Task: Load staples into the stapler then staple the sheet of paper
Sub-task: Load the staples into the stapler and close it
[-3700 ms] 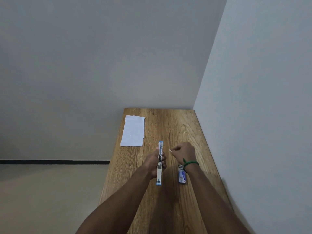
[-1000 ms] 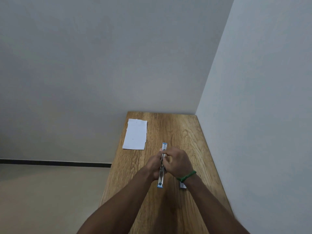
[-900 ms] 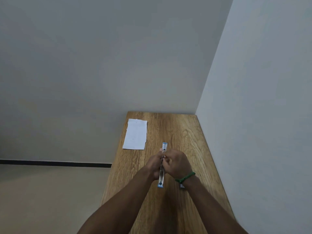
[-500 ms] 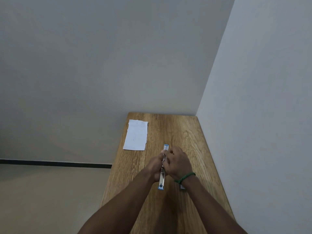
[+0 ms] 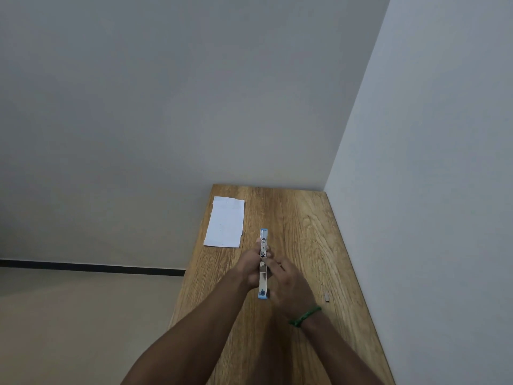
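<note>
Nearer now, right grip (image 5: 288,286) flanks stapler (image 5: 263,277).

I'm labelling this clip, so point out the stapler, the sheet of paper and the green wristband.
stapler (image 5: 263,277), head view, its shiny metal middle.
sheet of paper (image 5: 225,225), head view, middle of the sheet.
green wristband (image 5: 305,319), head view, the band on the right wrist.

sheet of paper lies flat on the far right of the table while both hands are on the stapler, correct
No. The head view shows the sheet of paper flat on the far left of the table; the left hand and right hand are on the stapler.
</note>
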